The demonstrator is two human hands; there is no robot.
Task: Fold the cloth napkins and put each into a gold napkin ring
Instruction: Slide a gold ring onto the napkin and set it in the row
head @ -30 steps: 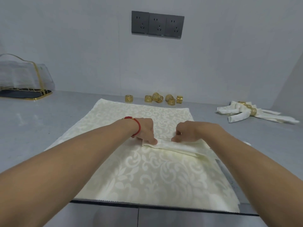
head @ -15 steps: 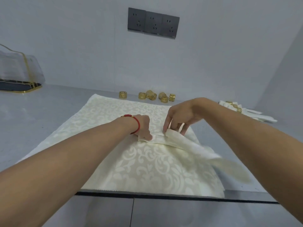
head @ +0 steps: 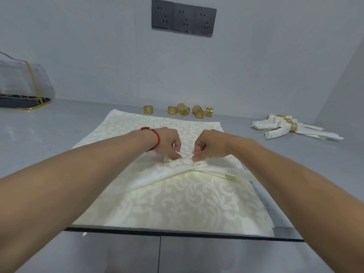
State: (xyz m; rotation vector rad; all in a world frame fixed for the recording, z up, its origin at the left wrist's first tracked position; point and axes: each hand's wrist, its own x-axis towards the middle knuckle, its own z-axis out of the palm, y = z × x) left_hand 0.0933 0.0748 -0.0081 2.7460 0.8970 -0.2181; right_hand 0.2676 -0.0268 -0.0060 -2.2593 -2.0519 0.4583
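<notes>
Head view. I am watching both hands meeting over a cream damask napkin [head: 189, 168], which is lying partly folded on top of a stack of flat napkins [head: 177, 205] at the near edge of the grey counter [head: 49, 131]. The left hand [head: 167, 141], wearing a red cord bracelet [head: 155, 135], is pinching the napkin's gathered centre between thumb and curled fingers. The right hand [head: 210, 145] is pinching the same gathered point from the other side, thumb tip pressing on the fabric. The two hands are almost touching. From the pinch, folded flaps are running down to the left and out to the right. Loose gold napkin rings [head: 185, 110] are sitting in a row behind the stack, near the wall. Finished napkins in rings [head: 289, 128] are lying well apart at the right. A clear gold-trimmed holder [head: 21, 83] is standing at the far left. A triple wall socket [head: 184, 17] is showing above.
</notes>
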